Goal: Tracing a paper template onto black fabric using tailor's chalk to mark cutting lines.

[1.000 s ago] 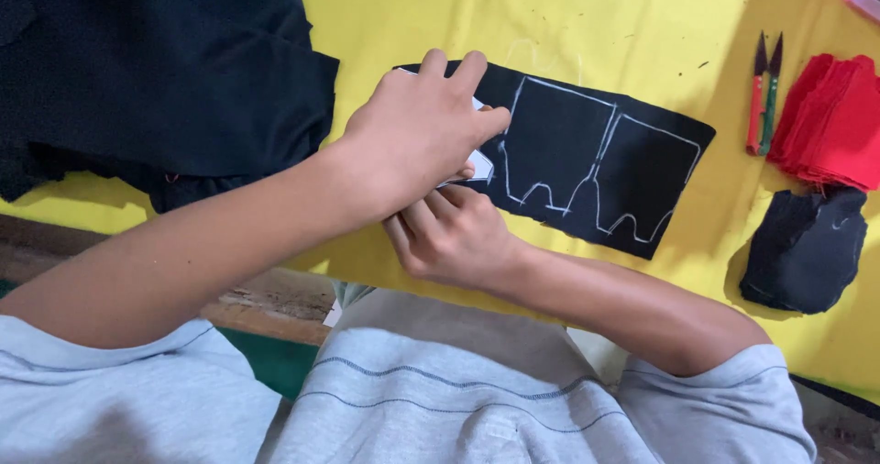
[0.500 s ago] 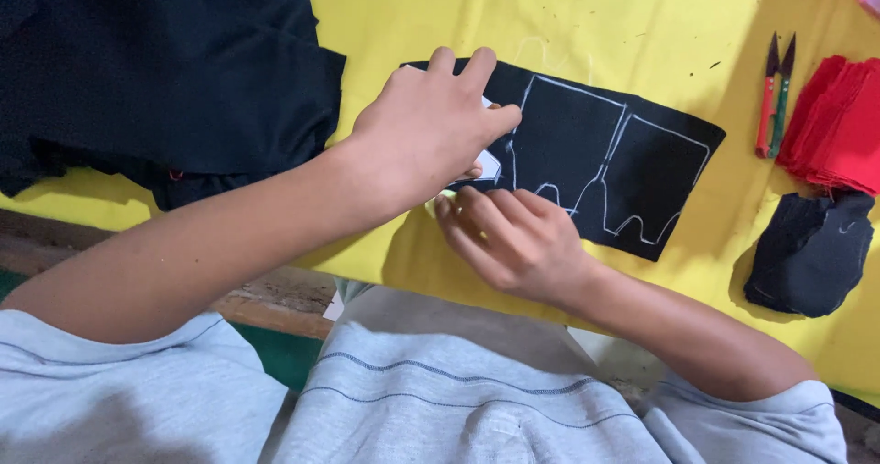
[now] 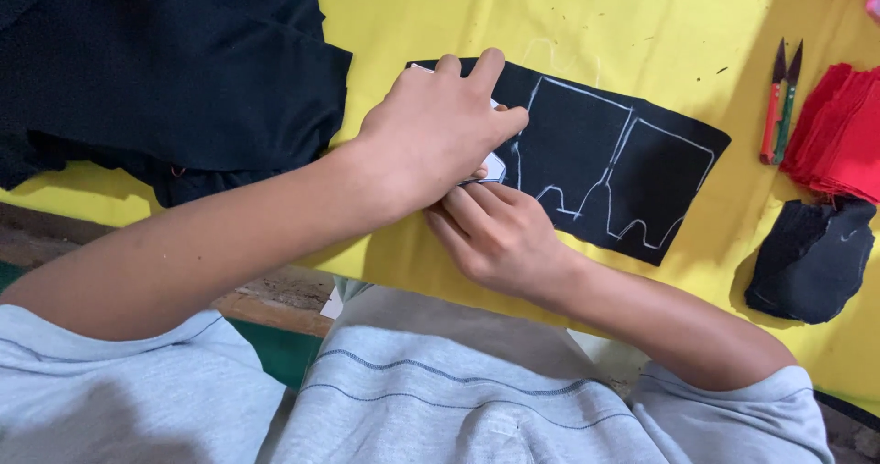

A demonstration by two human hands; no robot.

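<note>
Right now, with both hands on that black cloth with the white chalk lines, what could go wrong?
The white paper template under the left hand might slip, so the chalk lines on the black cloth strip could come out crooked. The right hand may smudge the lines nearby.

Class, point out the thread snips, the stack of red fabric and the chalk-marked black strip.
thread snips (image 3: 777,111), head view, on the handles.
stack of red fabric (image 3: 839,138), head view, middle of the top piece.
chalk-marked black strip (image 3: 655,175), head view, inside the right chalk outline.
</note>
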